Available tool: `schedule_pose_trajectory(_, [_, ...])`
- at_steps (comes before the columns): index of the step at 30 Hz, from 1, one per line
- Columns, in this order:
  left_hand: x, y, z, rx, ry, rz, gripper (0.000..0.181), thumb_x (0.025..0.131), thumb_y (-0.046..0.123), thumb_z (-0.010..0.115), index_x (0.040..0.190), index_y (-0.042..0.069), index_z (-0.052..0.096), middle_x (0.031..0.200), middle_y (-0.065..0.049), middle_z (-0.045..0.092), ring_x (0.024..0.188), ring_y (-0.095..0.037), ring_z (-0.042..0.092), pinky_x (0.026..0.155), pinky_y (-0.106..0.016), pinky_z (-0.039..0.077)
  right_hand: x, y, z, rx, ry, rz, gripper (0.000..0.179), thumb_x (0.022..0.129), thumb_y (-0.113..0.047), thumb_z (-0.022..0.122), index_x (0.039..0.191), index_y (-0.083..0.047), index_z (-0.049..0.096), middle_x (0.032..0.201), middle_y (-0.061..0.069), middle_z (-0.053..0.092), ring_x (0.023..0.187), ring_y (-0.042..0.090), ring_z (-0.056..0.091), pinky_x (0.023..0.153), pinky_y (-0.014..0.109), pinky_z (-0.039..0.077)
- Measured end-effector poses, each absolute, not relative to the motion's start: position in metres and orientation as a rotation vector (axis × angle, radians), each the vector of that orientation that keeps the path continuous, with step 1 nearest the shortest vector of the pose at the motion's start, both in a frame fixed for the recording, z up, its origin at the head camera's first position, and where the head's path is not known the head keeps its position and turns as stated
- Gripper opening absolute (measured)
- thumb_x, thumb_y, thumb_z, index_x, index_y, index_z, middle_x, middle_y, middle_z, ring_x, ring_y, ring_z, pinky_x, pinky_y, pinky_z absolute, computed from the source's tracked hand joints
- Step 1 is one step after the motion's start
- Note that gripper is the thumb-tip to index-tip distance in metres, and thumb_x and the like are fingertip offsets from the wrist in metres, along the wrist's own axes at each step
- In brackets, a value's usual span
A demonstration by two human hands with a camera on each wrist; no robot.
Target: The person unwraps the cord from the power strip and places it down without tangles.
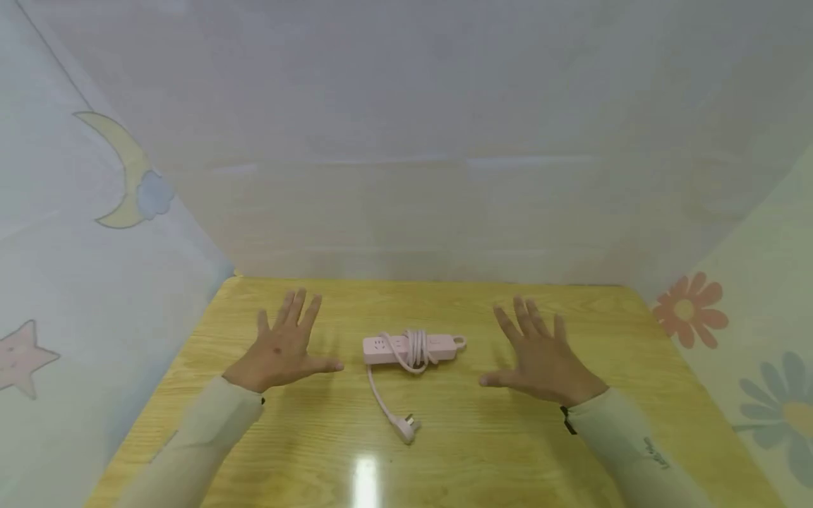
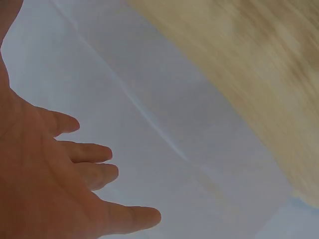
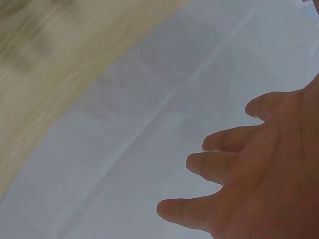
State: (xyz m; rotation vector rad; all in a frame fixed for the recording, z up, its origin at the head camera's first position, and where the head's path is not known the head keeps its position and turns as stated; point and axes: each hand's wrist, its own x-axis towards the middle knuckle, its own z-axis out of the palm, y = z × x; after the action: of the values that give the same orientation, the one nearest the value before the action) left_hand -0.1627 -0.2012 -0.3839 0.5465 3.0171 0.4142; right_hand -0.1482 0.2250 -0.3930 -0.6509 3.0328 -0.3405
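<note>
A pink power strip lies across the middle of the table, its cord wound several times around the body. From its left end the cord runs toward the near side and ends in a plug with metal prongs. To the left of the strip, my left hand is spread with straight fingers and holds nothing. On the other side, my right hand is spread the same way, apart from the strip. Both wrist views show the palm and outstretched fingers, with nothing in the left hand or the right hand.
The wooden table ends at a pale back wall. Side sheets stand along both edges, the left with a printed moon, the right with printed flowers. A loop handle sticks out at the strip's right end.
</note>
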Motion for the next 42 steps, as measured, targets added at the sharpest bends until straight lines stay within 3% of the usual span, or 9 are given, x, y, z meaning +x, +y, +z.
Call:
schedule_pose_trajectory(19, [-0.166, -0.183, -0.421, 0.698, 3.018, 0.438, 0.115, 0.08, 0.066, 0.071, 0.158, 0.001, 0.017, 0.162, -0.028, 0.01, 0.149, -0.045, 0.007, 0.103, -0.08, 0.009, -0.154, 0.211, -0.426, -0.722, 2.992, -0.391, 0.116, 0.08, -0.071, 0.068, 0.161, -0.01, 0.011, 0.164, 0.022, -0.003, 0.148, 0.047, 0.006, 0.107, 0.076, 0.002])
schedule_pose_trajectory(42, [-0.17, -0.167, -0.433, 0.744, 3.005, 0.426, 0.111, 0.081, 0.064, 0.072, 0.158, 0.002, 0.02, 0.162, -0.026, 0.015, 0.148, -0.044, 0.015, 0.105, -0.078, 0.015, -0.16, 0.193, -0.439, -0.81, 2.971, -0.381, 0.116, 0.079, -0.067, 0.071, 0.161, -0.011, 0.01, 0.164, 0.024, 0.003, 0.149, 0.045, 0.008, 0.107, 0.076, 0.004])
